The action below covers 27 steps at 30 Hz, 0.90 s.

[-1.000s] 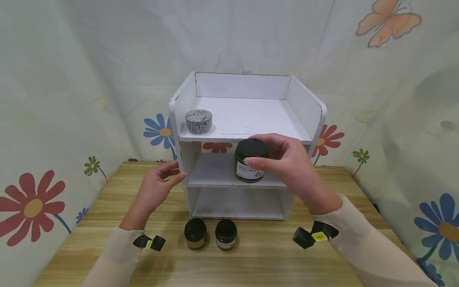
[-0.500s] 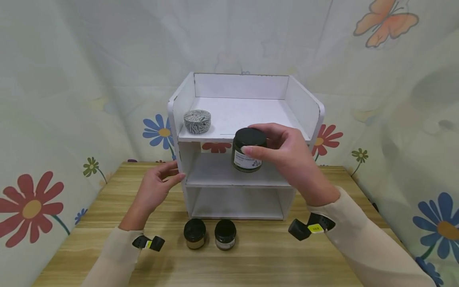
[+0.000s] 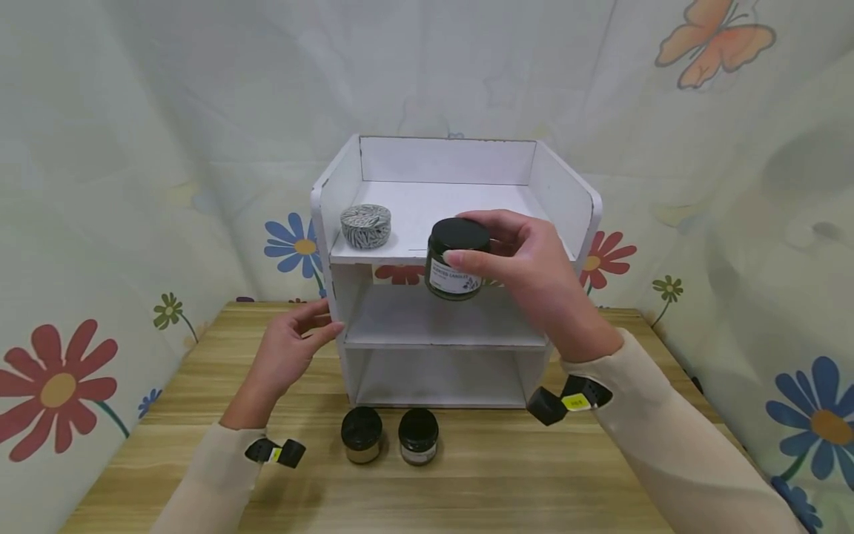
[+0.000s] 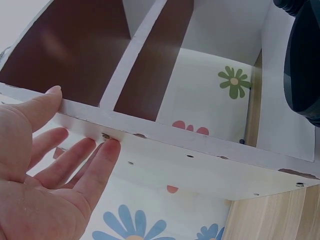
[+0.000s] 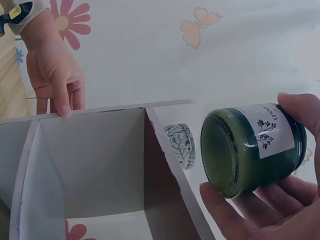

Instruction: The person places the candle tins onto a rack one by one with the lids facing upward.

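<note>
Flower-printed cloth (image 3: 200, 74) is hung behind a wood-grained counter (image 3: 507, 475), on which a white shelf unit (image 3: 447, 159) is set mid-frame. Before the front edge of its top board, near frame centre, a green candle jar (image 3: 448, 276) is clasped between thumb and fingers of the right hand (image 3: 527, 263). Extended fingers of the left hand (image 3: 290, 348) are laid against the unit's left side, thumb at its front edge. Fairly heavy, stiff, slippery, breakable glass should be expected, best gripped round the body. Green filling, probably wax, is seen through the base. Contents are hidden in a black-lidded jar (image 3: 362, 430), a second jar (image 3: 419, 434) just beside it at lower centre, and the leaf-patterned tin (image 3: 365, 226) at upper left of centre.
</note>
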Tool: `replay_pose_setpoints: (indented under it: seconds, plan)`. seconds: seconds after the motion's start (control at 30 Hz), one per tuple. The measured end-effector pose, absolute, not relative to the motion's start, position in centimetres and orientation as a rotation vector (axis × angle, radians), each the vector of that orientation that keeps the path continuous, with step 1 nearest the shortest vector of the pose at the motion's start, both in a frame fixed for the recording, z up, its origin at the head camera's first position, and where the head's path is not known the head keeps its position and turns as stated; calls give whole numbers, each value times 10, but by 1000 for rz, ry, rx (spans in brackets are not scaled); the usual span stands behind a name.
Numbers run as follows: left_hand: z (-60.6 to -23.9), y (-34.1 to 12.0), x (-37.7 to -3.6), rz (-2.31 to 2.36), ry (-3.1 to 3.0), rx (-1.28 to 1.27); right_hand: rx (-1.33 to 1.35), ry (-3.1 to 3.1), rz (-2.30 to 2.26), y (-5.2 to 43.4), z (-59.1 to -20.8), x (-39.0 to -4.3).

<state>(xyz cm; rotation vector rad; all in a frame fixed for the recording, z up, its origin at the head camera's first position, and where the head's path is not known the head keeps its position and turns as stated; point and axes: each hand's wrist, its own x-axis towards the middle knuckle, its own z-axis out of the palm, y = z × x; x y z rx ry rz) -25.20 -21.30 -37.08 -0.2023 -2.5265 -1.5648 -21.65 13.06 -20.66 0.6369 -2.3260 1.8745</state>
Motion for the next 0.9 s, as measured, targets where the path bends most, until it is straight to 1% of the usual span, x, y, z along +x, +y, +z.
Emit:
replay_pose_setpoints:
  seconds: [0.43, 0.9]
  plan:
    - [-371, -213, -252, -1567, -2519, -215, 673, -2304, 1915, 128, -199, -237]
    - [-372, -213, -252, -1547, -2522, -221, 708, -2259, 1957, 117, -190, -248]
